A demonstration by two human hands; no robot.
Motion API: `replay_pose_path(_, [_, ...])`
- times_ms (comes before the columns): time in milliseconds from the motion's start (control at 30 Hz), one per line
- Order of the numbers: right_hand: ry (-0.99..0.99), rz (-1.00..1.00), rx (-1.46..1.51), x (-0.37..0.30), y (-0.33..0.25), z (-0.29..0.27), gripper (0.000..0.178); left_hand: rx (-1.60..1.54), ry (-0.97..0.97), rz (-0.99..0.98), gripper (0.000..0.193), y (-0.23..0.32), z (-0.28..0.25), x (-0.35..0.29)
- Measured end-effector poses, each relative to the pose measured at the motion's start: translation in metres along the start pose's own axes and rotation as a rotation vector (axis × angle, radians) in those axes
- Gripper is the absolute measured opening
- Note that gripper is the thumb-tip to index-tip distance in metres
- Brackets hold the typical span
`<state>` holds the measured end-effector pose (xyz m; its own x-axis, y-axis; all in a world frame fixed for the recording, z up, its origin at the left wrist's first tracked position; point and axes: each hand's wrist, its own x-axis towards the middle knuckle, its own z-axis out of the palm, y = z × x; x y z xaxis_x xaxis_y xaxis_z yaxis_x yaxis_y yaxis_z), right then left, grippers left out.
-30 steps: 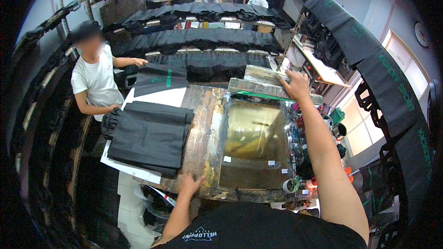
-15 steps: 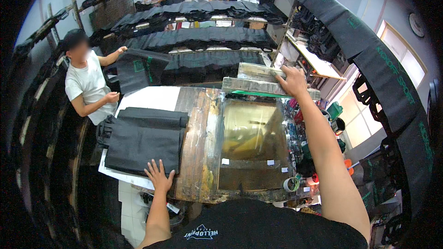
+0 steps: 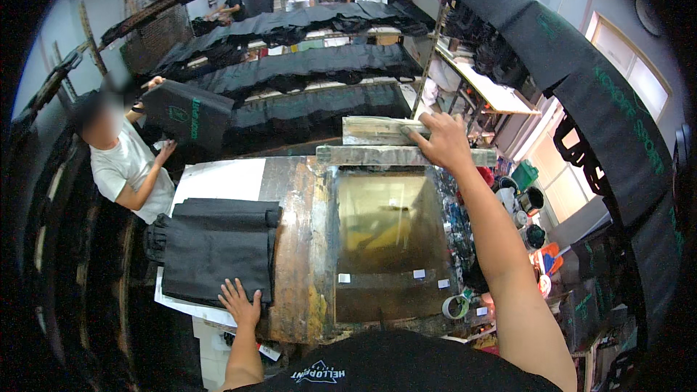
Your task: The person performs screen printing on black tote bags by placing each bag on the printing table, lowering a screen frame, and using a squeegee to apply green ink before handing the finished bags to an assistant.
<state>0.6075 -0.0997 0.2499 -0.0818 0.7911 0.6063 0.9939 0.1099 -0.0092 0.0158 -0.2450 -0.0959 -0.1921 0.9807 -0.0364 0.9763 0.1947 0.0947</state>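
Observation:
My left hand (image 3: 241,303) lies with fingers spread on the near edge of a pile of flat black fabric bags (image 3: 221,247). Under the pile is a white board (image 3: 225,178). At the far end of a framed printing screen (image 3: 392,225), my right hand (image 3: 444,141) is closed on the right end of a wooden squeegee (image 3: 374,129). The squeegee sits just beyond the frame's far bar (image 3: 406,154). The fingers' undersides are hidden.
A co-worker (image 3: 134,170) at the left holds up a printed black bag (image 3: 192,120). Long racks of black bags (image 3: 312,112) stand behind the table. Paint cans (image 3: 530,199) and a tape roll (image 3: 456,308) are at the right. A hanging strip of black fabric (image 3: 573,65) runs along the right.
The view has shifted, so the table sits lower. The co-worker's bag has been raised and turned. My right hand keeps hold of the squeegee; my left stays on the pile.

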Motion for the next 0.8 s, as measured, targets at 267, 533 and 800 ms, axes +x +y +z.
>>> replay_pose_path(267, [0.045, -0.014, 0.004, -0.002, 0.005, 0.003, 0.047, -0.041, 0.017, -0.018, 0.057, -0.010, 0.009, 0.018])
replay_pose_path(533, [-0.063, 0.023, -0.003, 0.003, 0.001, 0.003, 0.051, -0.215, 0.015, 0.170, 0.055, -0.004, -0.099, 0.092])
replay_pose_path(800, [-0.061, 0.014, -0.008, -0.001, 0.011, 0.012, 0.053, -0.156, -0.181, 0.597, 0.057, 0.089, -0.144, 0.112])
